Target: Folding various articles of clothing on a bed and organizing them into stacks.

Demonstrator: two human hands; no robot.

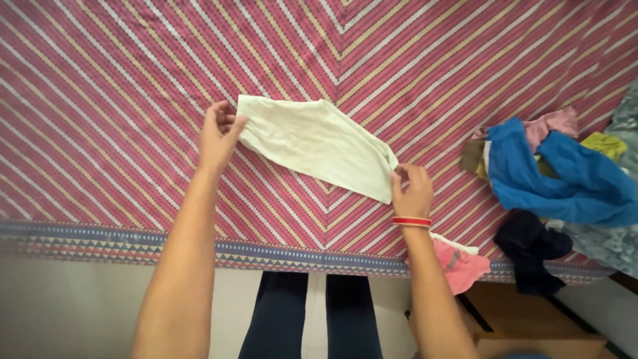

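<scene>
Head view, looking down at a bed covered by a striped bedspread (pixel 119 100) — pink, red and yellow diagonal stripes meeting in a V down the middle, with a blue patterned border along the near edge.

Left hand (pixel 218 136) is closed in a pinch on the upper left end of a pale white cloth (pixel 318 145); thumb on top, fingers curled under the edge. Right hand (pixel 412 189) is also closed, pinching the lower right end of the same cloth, fingertips bunched at the corner. A red bangle (pixel 411 221) sits on the right wrist.

The cloth looks folded into a long strip, stretched between both hands, running diagonally from upper left to lower right. It is over the middle of the bedspread; can't tell if it rests on it or is lifted slightly.

Right side of the bed — a pile of clothes: a bright blue garment (pixel 565 179) on top, a pink piece (pixel 555 123) and a yellow-green piece (pixel 603 144) behind it, a greyish-blue fabric (pixel 615 242) at the far right edge. A dark navy garment (pixel 531 249) hangs over the bed edge near the pile. A pink garment (pixel 460 266) lies at the bed edge just below the right forearm.

The person's legs in dark trousers (pixel 311 319) show below the bed edge.
</scene>
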